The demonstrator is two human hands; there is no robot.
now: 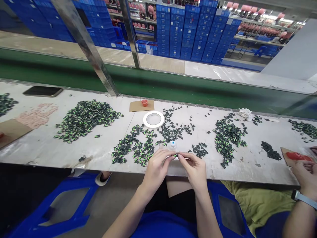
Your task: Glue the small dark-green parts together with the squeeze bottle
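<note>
Between my fingertips is a small black-and-green part [175, 155], mostly hidden by the fingers. My left hand [158, 162] pinches it from the left, and my right hand [193, 165] meets it from the right, thumb and forefinger closed. Just beyond the fingertips stands a small white bottle with a blue tip [172, 144]. Left of my hands lie black-and-green parts [143, 150] in loose heaps. Small black pieces [170, 130] are scattered behind the bottle, and another little pile of black pieces [199, 150] is beside my right hand.
A white tape roll [153, 119] lies behind my hands, near a red cup [144, 102] on cardboard [133, 106]. Larger heaps flank it: a left pile [86, 117] and a right pile [228, 137]. At far right, a co-worker's hand [304, 172] is near a red object [297, 156].
</note>
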